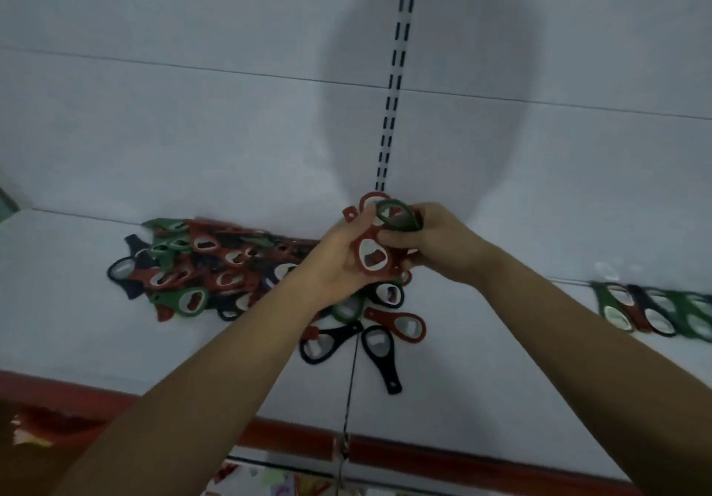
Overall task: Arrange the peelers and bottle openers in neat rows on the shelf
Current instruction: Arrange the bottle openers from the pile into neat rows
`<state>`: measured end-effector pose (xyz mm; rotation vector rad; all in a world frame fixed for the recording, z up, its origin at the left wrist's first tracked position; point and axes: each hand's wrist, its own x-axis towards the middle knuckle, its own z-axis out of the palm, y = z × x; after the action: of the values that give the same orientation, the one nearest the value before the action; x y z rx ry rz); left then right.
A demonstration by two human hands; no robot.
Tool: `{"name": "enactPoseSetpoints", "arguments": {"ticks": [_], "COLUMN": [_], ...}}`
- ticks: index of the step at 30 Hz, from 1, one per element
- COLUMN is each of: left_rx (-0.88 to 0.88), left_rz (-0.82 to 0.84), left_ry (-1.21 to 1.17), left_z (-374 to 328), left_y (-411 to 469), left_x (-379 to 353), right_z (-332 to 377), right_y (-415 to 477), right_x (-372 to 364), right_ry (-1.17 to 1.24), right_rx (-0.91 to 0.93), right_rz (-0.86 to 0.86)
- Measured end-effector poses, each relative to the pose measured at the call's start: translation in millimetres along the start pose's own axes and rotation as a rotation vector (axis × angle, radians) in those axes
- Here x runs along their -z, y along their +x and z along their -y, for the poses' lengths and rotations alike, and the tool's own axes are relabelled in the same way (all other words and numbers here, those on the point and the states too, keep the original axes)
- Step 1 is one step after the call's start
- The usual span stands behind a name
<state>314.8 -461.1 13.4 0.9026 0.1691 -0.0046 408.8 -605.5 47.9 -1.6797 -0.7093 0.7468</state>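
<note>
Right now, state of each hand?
Left hand: grips red bottle openers.
Right hand: grips green bottle opener.

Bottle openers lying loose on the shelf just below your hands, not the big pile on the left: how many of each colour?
Black bottle openers: 3
Red bottle opener: 1
Green bottle opener: 1
Total: 5
A red tip shows beside them, but it is too hidden to count.

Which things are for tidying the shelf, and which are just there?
For the job: red opener in the left hand, green opener in the right hand, opener heap, neat row, shelf.
Just there: slotted rail, red edge strip, packets below.
</note>
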Motion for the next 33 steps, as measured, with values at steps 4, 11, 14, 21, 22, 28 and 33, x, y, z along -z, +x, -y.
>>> {"name": "enactPoseSetpoints", "arguments": {"ticks": [4,11,14,21,22,28,33], "left_rx": [0.089,0.153,0.149,0.097,0.089,-0.04,-0.255], "left_rz": [0.036,0.011,-0.045,-0.222,-0.221,-0.251,-0.204], "left_ry": [-0.136,-0.008,0.029,-0.116,-0.106,0.228,1.096], "left_z": [39,98,115,138,140,157,187], "left_y": [32,67,89,129,128,127,123], "left_x": [-47,-116,-138,-171,-174,-171,-168], "right_z": [-25,-50,-60,-107,-112,-135,-162], "right_y": [-27,-79,-97,-133,-135,-122,-133], "right_x": [33,94,128,221,232,247,255], "right_ry": [-0.199,-0.592,-0.547,-0.332,-0.407,-0.648,-0.852], "right_rx": [-0.041,-0.113,-0.139,-0.195,-0.2,-0.136,-0.008], "right_rz": [-0.287,-0.448,-0.448,-0.506,-0.549,-0.524,-0.605]}}
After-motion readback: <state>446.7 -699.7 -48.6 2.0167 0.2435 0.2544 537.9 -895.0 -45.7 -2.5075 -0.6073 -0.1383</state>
